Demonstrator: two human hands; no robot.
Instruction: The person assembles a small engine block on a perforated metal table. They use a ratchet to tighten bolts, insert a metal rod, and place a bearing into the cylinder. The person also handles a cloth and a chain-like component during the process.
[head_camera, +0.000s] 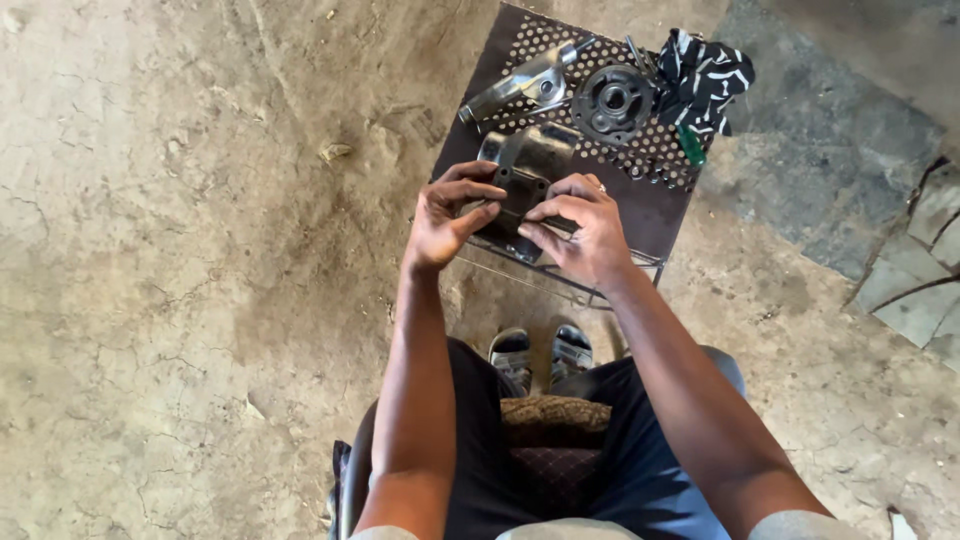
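Observation:
Both my hands grip a dark metal housing part held over the near edge of a small perforated brown stool. My left hand clasps its left side with fingers curled over the top. My right hand holds the right side, fingers pressed on a thin dark piece against the part. On the stool behind lie a round black flanged disc and a shiny metal bracket-like part.
A black-and-white patterned cloth and a green-handled tool sit at the stool's far right. I sit on a seat with a patterned cushion, my feet in sandals on cracked dirt ground. Stone slabs lie to the right.

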